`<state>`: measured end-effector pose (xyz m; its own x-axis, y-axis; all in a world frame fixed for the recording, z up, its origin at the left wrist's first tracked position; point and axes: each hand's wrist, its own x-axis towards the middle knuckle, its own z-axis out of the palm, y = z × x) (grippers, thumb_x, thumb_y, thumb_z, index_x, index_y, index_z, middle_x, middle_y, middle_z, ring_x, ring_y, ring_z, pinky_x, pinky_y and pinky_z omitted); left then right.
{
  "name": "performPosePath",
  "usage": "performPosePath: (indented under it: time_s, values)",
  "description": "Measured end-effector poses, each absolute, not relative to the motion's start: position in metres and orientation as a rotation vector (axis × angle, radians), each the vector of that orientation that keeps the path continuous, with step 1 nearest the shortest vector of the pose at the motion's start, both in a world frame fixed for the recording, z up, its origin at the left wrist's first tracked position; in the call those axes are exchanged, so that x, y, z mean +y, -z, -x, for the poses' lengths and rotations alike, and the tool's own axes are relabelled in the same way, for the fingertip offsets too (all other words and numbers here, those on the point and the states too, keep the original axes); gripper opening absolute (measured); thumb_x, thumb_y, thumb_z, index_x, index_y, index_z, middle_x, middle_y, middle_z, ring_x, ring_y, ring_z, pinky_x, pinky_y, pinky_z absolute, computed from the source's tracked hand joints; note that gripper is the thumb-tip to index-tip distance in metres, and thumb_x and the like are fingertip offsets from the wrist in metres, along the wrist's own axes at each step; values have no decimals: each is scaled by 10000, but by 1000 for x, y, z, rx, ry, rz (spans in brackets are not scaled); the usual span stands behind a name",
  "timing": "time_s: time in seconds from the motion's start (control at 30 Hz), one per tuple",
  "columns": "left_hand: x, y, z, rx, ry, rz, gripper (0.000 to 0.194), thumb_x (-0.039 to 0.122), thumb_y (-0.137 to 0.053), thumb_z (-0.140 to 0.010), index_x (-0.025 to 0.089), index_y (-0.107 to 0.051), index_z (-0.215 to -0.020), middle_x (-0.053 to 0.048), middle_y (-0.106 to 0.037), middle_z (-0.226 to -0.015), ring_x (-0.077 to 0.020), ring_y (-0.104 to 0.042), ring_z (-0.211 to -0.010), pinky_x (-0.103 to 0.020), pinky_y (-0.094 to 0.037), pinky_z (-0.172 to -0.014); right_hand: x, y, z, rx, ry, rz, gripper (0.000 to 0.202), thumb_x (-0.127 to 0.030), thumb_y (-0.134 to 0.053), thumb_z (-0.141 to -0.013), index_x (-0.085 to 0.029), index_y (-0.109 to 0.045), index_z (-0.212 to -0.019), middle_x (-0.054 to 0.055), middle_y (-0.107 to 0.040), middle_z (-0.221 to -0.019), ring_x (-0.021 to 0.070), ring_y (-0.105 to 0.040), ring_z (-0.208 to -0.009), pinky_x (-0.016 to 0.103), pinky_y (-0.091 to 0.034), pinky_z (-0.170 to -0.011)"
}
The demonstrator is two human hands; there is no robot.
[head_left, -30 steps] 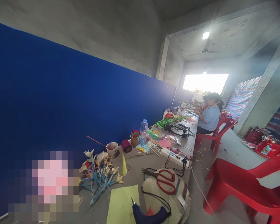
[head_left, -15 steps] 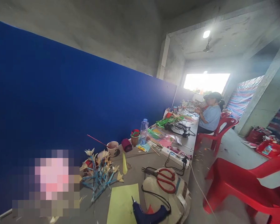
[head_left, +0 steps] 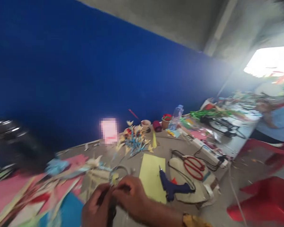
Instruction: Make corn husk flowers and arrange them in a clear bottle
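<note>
My left hand [head_left: 97, 203] and my right hand [head_left: 132, 194] meet low in the middle of the view, fingertips pinched together. Whatever is between them is too small and blurred to name. Just beyond the fingers shows a pale curved band [head_left: 119, 168], its kind unclear. To the right of my right hand lie a yellow paper sheet [head_left: 151, 175] and a blue glue gun [head_left: 174, 188]. Red-handled scissors [head_left: 194, 167] rest on a beige cloth-like pad [head_left: 186, 195]. Farther back stands a bunch of cream paper-like flowers with blue stems [head_left: 134, 140].
Pink [head_left: 7, 195] and blue sheets [head_left: 72, 209] with strips cover the table's left. A paper cup [head_left: 145, 124], a bottle [head_left: 176, 117] and a power strip [head_left: 203, 151] stand behind. A blue partition [head_left: 85, 69] borders the table. A person in light blue [head_left: 279, 123] sits far right, near a red chair [head_left: 267, 197].
The view has swung left and down, so the table's things appear farther right. Both my hands have come into view, and the coloured sheets on the left now show.
</note>
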<state>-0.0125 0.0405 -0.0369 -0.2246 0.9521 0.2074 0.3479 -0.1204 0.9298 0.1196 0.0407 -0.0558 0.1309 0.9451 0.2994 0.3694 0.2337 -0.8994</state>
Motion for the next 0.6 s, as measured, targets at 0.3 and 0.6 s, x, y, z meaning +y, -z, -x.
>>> performPosePath:
  time_s: [0.3,0.6]
  values:
    - [32,18,6,1478,-1271,-1369,242,435,-666,-762,196,-703,-757,-8,-698,-685,-178,-633,-631,-282,-537,-630,28,26,-134,-1495,-874,1156,395,-412,-473,-985,-195,-597,-680,-23,-544,-582,102,-506,-508,210,-404,-528]
    - [34,26,11,1403,-1275,-1418,251,441,-667,-784,194,-709,-801,-23,-713,-788,-194,-657,-730,-275,-533,-686,32,32,-130,-1448,-723,1209,193,-348,-644,-856,-192,-661,-743,13,-674,-684,128,-584,-589,222,-460,-574]
